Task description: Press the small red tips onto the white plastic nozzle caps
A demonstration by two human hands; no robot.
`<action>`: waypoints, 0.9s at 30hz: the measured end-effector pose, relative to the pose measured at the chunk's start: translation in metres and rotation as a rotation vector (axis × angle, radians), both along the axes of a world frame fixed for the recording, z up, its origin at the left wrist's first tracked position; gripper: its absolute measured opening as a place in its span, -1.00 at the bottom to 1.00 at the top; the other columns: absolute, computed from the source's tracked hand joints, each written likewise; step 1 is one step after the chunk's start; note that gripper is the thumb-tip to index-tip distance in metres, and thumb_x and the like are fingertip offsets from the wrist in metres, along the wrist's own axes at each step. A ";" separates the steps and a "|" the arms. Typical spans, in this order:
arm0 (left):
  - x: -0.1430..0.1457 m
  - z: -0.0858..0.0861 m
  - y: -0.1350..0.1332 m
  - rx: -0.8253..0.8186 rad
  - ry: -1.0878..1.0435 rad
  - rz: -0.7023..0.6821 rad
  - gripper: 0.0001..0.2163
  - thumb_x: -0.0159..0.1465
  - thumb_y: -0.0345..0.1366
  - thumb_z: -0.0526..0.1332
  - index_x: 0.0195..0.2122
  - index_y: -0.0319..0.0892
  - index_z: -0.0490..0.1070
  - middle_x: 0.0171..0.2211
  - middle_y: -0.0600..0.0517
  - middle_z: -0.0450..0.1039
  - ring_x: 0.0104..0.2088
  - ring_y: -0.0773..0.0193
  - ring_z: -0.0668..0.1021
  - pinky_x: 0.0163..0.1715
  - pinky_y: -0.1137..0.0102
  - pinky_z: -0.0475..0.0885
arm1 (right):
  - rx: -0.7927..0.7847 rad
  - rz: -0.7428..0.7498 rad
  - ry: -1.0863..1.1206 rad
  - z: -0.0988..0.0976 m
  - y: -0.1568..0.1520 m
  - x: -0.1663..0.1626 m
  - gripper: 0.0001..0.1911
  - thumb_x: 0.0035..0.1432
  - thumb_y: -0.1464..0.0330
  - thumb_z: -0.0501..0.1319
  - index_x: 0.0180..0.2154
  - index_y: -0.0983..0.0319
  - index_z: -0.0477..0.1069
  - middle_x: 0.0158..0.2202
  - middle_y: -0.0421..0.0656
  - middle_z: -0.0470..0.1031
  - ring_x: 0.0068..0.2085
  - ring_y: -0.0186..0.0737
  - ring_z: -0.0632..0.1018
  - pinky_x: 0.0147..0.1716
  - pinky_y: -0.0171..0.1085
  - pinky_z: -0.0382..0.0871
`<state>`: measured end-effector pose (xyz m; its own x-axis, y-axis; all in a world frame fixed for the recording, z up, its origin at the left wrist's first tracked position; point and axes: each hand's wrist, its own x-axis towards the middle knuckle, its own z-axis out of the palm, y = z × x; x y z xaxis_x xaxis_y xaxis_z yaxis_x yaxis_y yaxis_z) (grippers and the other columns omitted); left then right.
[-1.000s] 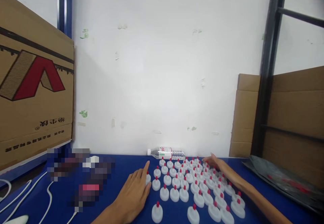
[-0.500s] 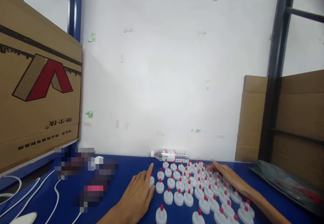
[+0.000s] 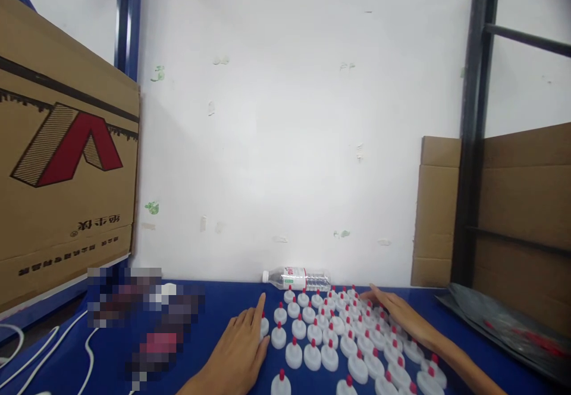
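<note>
Several squat white plastic bottles with red pointed caps (image 3: 312,356) stand upright in a group on the blue table (image 3: 191,377). At the group's left edge lies my left hand (image 3: 238,347), palm down, index finger stretched forward and thumb apart. Beside its fingers is one white bottle (image 3: 264,327), partly hidden by the hand; I cannot tell if they touch. My right hand (image 3: 397,314) reaches along the right side of the group, fingers extended and resting against the back bottles, some of which it covers. Neither hand grips anything.
A clear water bottle (image 3: 297,278) lies on its side against the white wall (image 3: 276,145). On the left are a large cardboard box (image 3: 66,204), white cables (image 3: 53,347) and blurred-out items. To the right sit a grey plastic bag (image 3: 499,329) and cardboard sheets (image 3: 435,216).
The view has shifted slightly, so the scene sits a little lower and further left. Both hands and the bottles keep nearly the same places relative to each other.
</note>
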<state>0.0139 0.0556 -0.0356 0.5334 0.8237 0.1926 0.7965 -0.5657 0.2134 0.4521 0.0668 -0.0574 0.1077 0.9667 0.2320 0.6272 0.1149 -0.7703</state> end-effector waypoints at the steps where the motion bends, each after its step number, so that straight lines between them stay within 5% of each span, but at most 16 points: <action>1: 0.000 0.000 0.001 0.001 0.011 0.003 -0.42 0.49 -0.22 -0.10 0.49 -0.34 -0.10 0.34 -0.33 0.26 0.32 -0.11 0.34 0.30 -0.02 0.20 | 0.001 0.001 -0.001 0.001 -0.001 -0.001 -0.20 0.21 -0.31 -0.03 -0.14 0.17 0.66 0.06 -0.04 0.61 0.18 0.22 0.51 0.31 0.06 0.18; 16: -0.003 -0.001 0.005 0.036 0.014 -0.004 -0.50 0.50 -0.26 -0.12 0.40 -0.26 0.19 0.30 -0.26 0.34 0.27 -0.12 0.41 0.28 -0.03 0.26 | 0.021 -0.023 -0.029 -0.002 0.002 0.003 -0.14 0.13 -0.36 -0.04 -0.05 0.15 0.63 0.17 -0.05 0.54 0.25 0.23 0.45 0.33 0.04 0.15; 22: -0.001 0.005 0.005 0.086 -0.061 -0.013 -0.56 0.51 -0.31 -0.18 0.07 -0.15 0.50 0.03 -0.17 0.55 0.02 0.01 0.59 0.09 0.16 0.43 | 0.028 -0.024 -0.049 -0.004 0.004 0.005 -0.17 0.15 -0.34 -0.03 -0.03 0.14 0.62 0.17 -0.08 0.54 0.28 0.18 0.42 0.34 0.01 0.14; 27: 0.001 0.009 0.004 0.091 -0.068 -0.027 -0.58 0.51 -0.35 -0.18 -0.16 -0.14 0.51 -0.15 -0.11 0.56 -0.14 0.07 0.61 -0.09 0.24 0.46 | 0.011 -0.029 -0.068 -0.003 0.004 0.004 -0.14 0.16 -0.33 -0.05 -0.02 0.16 0.61 0.19 -0.06 0.52 0.26 0.18 0.44 0.33 0.02 0.15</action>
